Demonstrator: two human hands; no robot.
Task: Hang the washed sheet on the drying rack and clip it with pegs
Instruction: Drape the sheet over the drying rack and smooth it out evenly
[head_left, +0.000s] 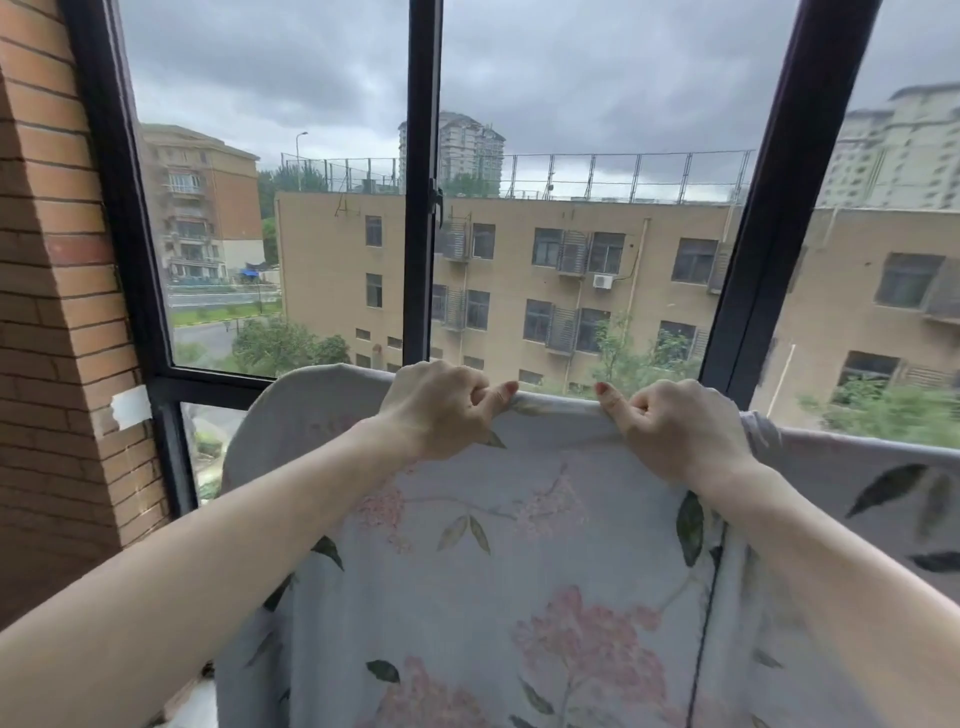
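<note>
A pale grey sheet (519, 545) printed with pink flowers and dark green leaves hangs in front of me, filling the lower half of the view. Its top edge runs level from left to right across a support that the cloth hides. My left hand (441, 410) grips that top edge with curled fingers and the thumb pointing right. My right hand (675, 426) grips the same edge a short way to the right, thumb pointing left. Both forearms reach up from the bottom corners. No pegs are in view, and the rack itself is covered.
A large window with a dark frame (423, 182) stands right behind the sheet, looking out on tan buildings under a cloudy sky. A brick wall (57, 312) closes the left side, with a strip of white tape (131, 408) on it.
</note>
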